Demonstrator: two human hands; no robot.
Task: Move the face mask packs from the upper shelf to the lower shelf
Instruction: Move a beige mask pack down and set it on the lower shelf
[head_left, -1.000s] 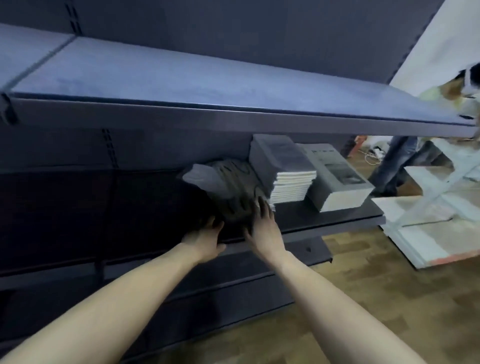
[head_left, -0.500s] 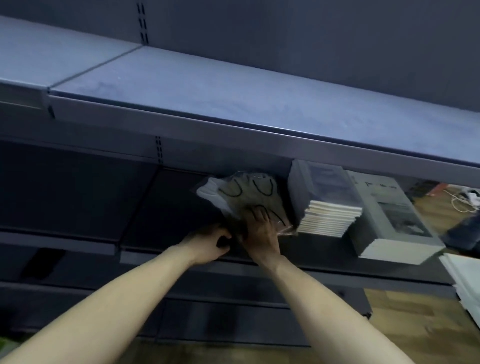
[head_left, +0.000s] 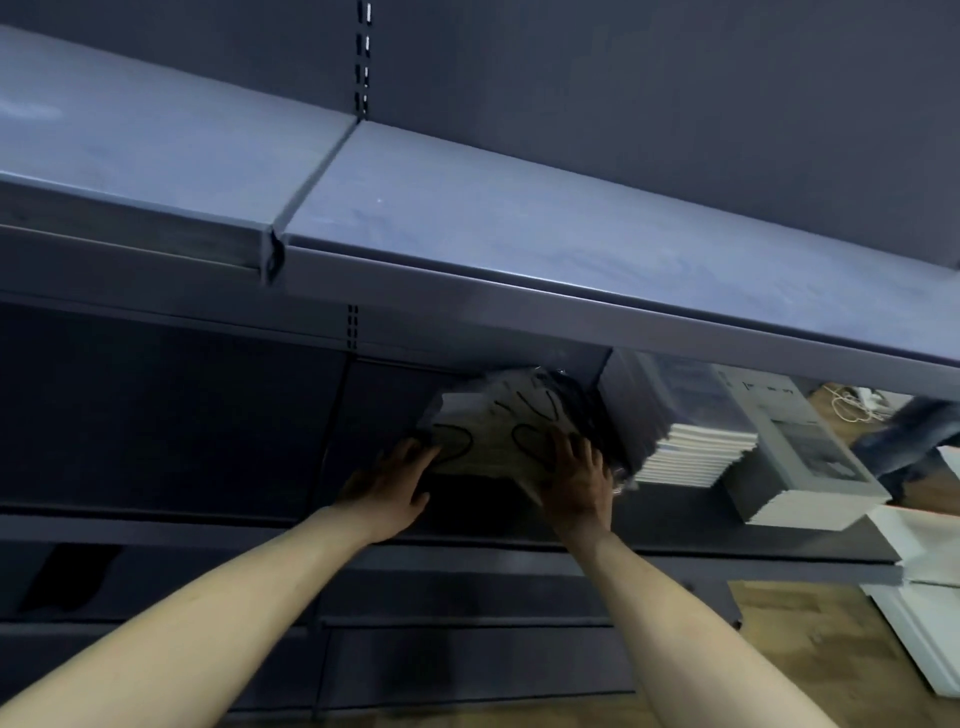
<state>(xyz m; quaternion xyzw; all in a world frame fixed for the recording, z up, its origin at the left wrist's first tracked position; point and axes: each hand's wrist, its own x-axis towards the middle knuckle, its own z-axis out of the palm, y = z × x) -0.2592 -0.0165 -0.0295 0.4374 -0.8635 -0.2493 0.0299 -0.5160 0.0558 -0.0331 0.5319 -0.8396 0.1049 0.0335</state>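
Note:
A clear plastic pack of pale face masks (head_left: 496, 436) with black ear loops lies on the lower shelf (head_left: 701, 525), tilted and leaning toward the books on its right. My left hand (head_left: 389, 483) touches the pack's left corner with spread fingers. On the pack's right side lies my right hand (head_left: 574, 478), fingers straight and pressing on top of it. The upper shelf (head_left: 519, 239) above is bare where I can see it.
Right of the pack, a stack of thin white books (head_left: 691, 441) and a grey boxed stack (head_left: 800, 467) sit on the same shelf. White boards (head_left: 924, 597) lie on the wooden floor at right. A dark lower shelf (head_left: 467, 623) sits underneath.
The view has swung left and upward. Both hands have spread out to the pack's two sides, and the left hand has uncurled from a grip to flat fingers.

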